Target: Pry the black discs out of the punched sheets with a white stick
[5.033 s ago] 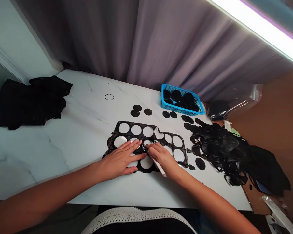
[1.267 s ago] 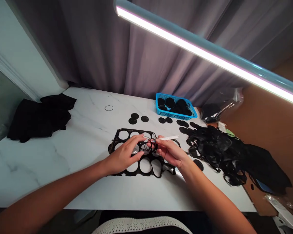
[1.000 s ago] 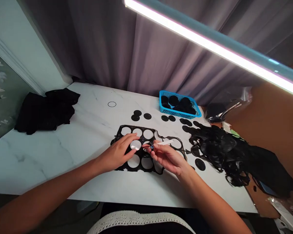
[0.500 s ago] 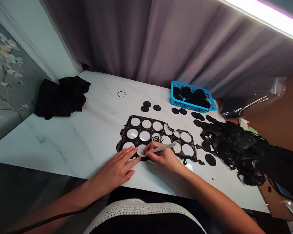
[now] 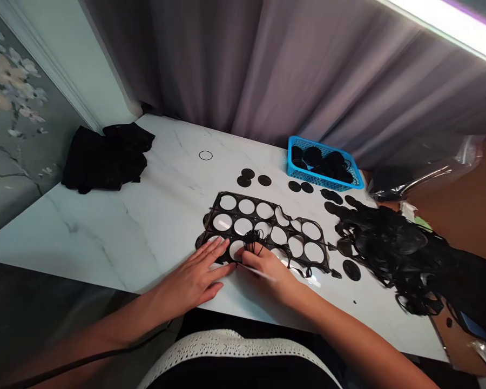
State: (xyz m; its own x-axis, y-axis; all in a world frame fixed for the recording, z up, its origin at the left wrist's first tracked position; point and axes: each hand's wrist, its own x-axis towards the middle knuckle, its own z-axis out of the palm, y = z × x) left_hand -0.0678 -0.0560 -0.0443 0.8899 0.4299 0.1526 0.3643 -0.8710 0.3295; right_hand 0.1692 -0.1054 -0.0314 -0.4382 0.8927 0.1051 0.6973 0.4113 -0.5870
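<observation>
My left hand [image 5: 200, 275] lies flat, fingers outstretched, on the near left corner of a black sheet [image 5: 232, 217] with rows of round holes. My right hand [image 5: 267, 270] is closed around a slim pale pen-shaped tool [image 5: 261, 274], which points down to the right across the fingers. Its fingertips are at the edge of a hole in the nearest row, and the tool's tip is hidden. A small bunch of thin black loops [image 5: 254, 236] sits just above the right fingers.
Several black discs [image 5: 264, 180] lie behind the sheet. A blue basket [image 5: 324, 182] holds more black pieces. One thin black ring [image 5: 206, 155] lies apart. Black cloth [image 5: 105, 156] is piled at the left, and tangled black scraps [image 5: 392, 243] cover the right side of the white table [image 5: 105, 232].
My right hand has turned, so the pale tool now slopes downward to the right instead of upward. The bunch of loops now sits against the right fingers. My left hand stays on the sheet.
</observation>
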